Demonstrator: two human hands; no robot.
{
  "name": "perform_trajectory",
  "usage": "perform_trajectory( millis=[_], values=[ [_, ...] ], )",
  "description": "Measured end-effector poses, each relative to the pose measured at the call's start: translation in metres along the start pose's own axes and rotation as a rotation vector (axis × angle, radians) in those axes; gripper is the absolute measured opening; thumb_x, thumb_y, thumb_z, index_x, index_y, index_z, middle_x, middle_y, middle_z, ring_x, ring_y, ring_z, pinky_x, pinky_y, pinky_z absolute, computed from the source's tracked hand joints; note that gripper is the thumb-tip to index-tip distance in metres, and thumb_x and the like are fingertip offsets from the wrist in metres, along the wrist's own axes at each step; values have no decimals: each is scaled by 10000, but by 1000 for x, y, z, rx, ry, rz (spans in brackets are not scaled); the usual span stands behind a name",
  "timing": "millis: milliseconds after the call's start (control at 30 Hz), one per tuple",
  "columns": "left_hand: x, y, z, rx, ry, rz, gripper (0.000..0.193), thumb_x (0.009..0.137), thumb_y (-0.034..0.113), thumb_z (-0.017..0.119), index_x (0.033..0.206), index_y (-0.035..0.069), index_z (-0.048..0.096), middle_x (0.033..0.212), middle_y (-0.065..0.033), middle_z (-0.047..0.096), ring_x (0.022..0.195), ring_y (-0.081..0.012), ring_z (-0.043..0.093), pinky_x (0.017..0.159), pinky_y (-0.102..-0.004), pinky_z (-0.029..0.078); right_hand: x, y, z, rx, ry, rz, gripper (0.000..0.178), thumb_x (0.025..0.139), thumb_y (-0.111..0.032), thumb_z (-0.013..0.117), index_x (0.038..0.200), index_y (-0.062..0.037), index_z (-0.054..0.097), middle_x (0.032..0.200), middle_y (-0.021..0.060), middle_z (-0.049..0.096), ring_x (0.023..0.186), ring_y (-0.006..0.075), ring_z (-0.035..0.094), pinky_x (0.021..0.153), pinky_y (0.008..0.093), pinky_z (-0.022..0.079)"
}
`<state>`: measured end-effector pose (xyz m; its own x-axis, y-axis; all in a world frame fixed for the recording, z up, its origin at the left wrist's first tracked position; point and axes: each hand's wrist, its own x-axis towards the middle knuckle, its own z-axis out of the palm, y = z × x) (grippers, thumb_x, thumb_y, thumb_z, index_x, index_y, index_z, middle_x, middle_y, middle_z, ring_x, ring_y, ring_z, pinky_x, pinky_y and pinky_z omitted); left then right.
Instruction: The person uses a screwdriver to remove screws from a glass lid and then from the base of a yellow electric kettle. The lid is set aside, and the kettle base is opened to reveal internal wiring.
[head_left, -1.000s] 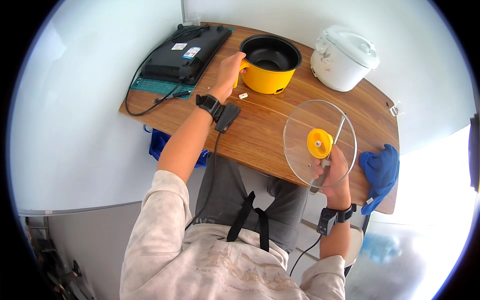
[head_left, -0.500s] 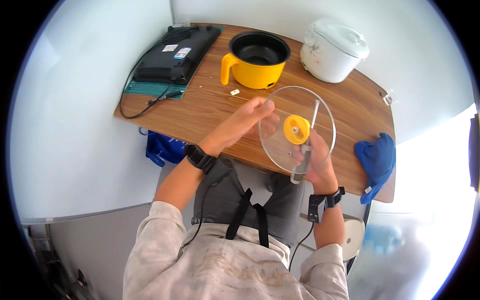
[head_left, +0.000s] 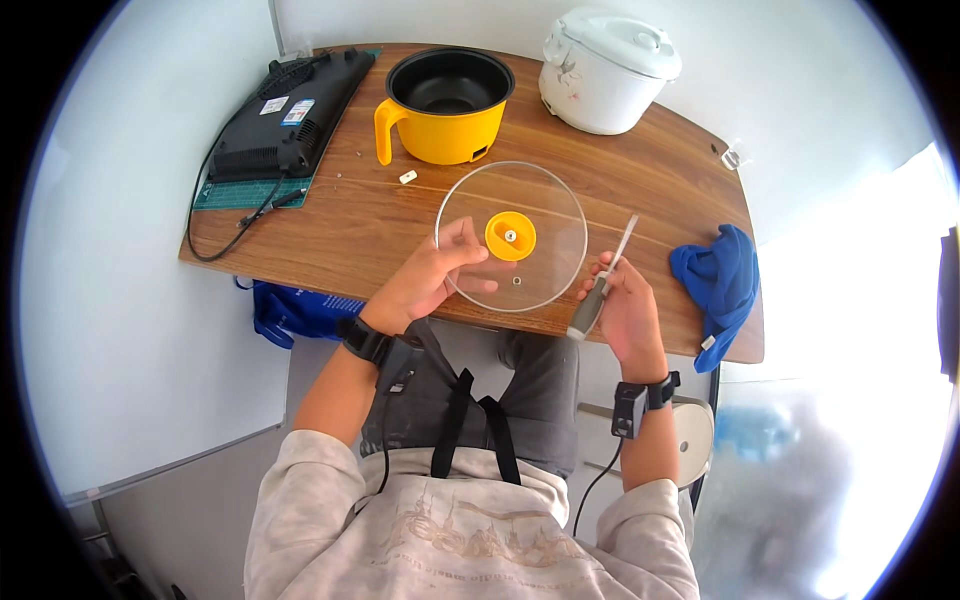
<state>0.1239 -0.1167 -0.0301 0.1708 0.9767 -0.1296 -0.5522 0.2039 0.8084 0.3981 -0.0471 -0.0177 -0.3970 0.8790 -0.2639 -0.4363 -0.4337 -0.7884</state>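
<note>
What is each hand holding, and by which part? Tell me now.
The left hand holds the glass lid by its left edge; the right hand holds the screwdriver near where its handle meets the shaft.

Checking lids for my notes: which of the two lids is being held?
The clear glass lid with the yellow knob, in the left hand; the white lid sits on the white cooker.

The head view looks down over a table (head_left: 640, 185).
</note>
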Motion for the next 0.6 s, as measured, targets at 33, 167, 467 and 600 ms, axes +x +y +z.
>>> perform_trajectory(
  millis=[33, 167, 467, 600],
  values=[
    [1, -3, -3, 6, 16, -1, 144, 960, 98, 627, 1022, 130, 500, 1299, -109, 632, 1223, -314, 648, 807, -336, 616, -2, -2, -3, -28, -21, -24, 231, 982, -126, 544, 1200, -49, 541, 988, 76, 534, 870, 191, 567, 780, 348, 528],
    [5, -13, 3, 46, 74, 24, 437, 958, 53, 596, 1360, 109, 437, 1351, -154, 596, 1190, -335, 661, 833, -350, 619, -16, -13, -2, -118, -67, -99, 450, 1003, -52, 512, 1446, -43, 436, 1086, 124, 585, 988, 228, 615, 895, 369, 537],
    [11, -26, 3, 194, 107, 91, 671, 929, 6, 587, 1546, 114, 347, 1363, -157, 584, 1119, -299, 687, 828, -364, 618, -48, -9, 0, -858, -214, -26, 493, 1033, -148, 554, 1499, -90, 402, 830, 89, 624, 686, 186, 605, 656, 333, 501],
    [9, -24, 3, 242, 106, 121, 662, 916, 21, 603, 1532, 99, 373, 1344, -151, 603, 1100, -287, 696, 820, -368, 615, -59, -10, 3, -1305, -80, -236, 420, 978, -127, 605, 1374, -58, 486, 797, 117, 604, 659, 223, 596, 644, 350, 476]
  ],
)
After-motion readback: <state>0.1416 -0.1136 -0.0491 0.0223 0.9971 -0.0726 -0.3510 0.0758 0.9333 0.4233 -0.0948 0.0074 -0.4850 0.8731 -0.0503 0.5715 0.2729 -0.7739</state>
